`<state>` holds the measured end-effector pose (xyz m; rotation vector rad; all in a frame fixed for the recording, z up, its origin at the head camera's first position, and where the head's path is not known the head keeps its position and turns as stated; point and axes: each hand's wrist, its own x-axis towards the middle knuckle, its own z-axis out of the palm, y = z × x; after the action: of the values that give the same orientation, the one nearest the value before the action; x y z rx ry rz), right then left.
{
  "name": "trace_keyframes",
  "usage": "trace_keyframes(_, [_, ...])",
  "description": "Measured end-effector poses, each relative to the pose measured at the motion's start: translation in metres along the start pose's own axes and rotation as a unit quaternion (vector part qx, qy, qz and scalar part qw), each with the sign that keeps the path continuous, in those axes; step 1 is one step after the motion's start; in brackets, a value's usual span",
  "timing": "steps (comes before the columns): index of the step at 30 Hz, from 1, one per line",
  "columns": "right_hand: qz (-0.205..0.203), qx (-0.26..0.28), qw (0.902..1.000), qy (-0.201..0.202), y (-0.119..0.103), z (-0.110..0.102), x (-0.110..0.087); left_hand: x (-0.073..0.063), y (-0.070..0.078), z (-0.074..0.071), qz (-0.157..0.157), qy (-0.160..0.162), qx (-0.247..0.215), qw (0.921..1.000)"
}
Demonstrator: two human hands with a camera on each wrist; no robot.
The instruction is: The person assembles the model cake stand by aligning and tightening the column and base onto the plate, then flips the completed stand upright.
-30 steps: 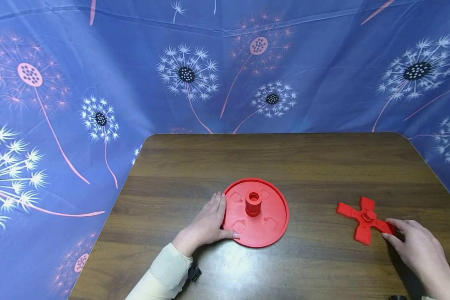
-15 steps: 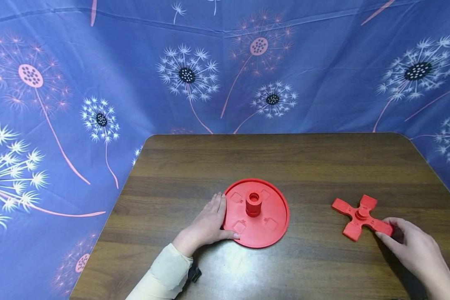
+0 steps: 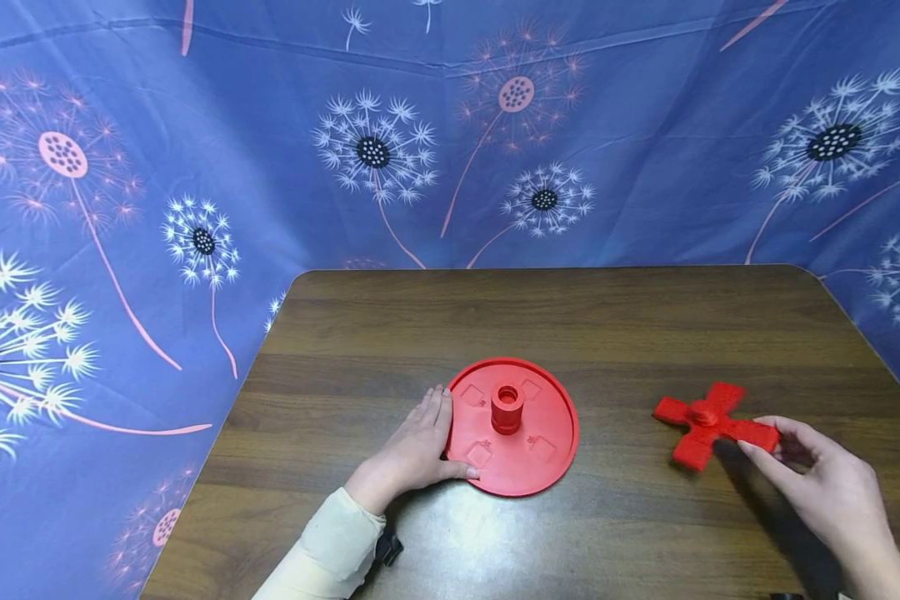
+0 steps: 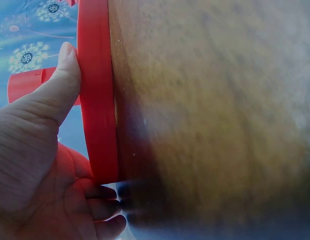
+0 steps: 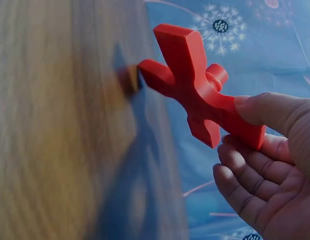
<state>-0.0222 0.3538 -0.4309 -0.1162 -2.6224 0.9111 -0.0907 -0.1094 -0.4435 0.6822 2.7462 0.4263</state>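
Note:
A red round base [image 3: 547,408] with a raised rim and several square outlines lies flat on the table. From its middle rises a hollow red post [image 3: 507,410]. My left hand [image 3: 414,448] holds the base's left edge, thumb over the rim and fingers along the side; the left wrist view shows the disc's thick side [image 4: 99,110] between them. On the right, my right hand [image 3: 832,487] pinches one arm of a red four-armed cross [image 3: 705,425] between thumb and fingers. A short round knob [image 5: 217,76] sticks out of its centre. The cross is tilted and raised off the table.
The wooden table [image 3: 420,317] has rounded far corners. Behind and to the left hangs a blue cloth [image 3: 270,125] with dandelion prints. A dark shadow falls on the table under the right hand.
My right hand has lifted the cross and carried it a little to the left, turning and tilting it on the way. The left hand and the round base have stayed put.

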Motion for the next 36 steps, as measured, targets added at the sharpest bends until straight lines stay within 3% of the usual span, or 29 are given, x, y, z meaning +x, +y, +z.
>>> trace_keyframes(16, [0.000, 0.114, 0.9929, 0.033, -0.051, 0.017, 0.008, 0.000, -0.001, 0.001, 0.004, 0.006, -0.002, 1.0000])
trace_keyframes(26, [-0.026, 0.163, 0.9860, 0.024, -0.079, 0.031, 0.016, 0.000, 0.000, 0.000, -0.003, 0.000, 0.002, 1.0000])
trace_keyframes(36, [-0.073, 0.195, 0.9782, 0.003, -0.124, 0.046, 0.027, 0.000, 0.000, -0.001, -0.007, -0.002, -0.001, 1.0000])
